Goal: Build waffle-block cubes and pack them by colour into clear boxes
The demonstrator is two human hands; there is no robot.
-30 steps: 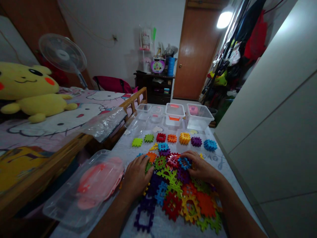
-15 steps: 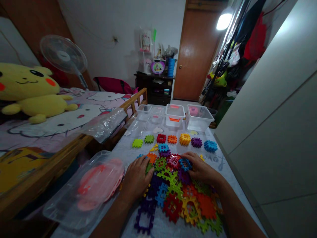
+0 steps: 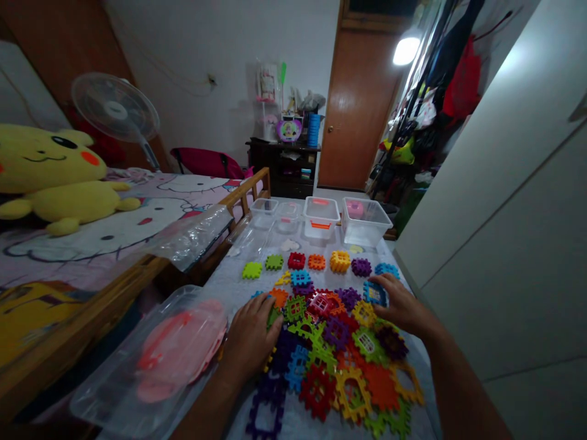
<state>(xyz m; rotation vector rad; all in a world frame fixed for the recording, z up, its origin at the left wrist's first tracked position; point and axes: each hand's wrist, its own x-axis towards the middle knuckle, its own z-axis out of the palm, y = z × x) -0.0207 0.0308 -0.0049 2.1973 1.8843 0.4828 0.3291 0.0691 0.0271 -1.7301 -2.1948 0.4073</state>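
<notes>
My right hand pinches a blue square plastic building tile with a notched edge, above the right side of the pile and just in front of a blue stack. My left hand rests at the pile's left side, thumb and fingers closed around a green building tile, mostly covered by the fingers. Between the hands spreads a loose heap of notched tiles, among them a purple tile, a red tile and a yellow frame tile.
Beyond the heap runs a row of sorted tiles, including a red stack and a yellow stack. Behind stand clear boxes, one with orange clips. Clear lids with pink parts lie left, beside a wooden bed rail.
My right hand has moved right and away from the heap's middle, carrying the blue tile toward the blue stack. My left hand stays nearly in place. The view has shifted slightly.
</notes>
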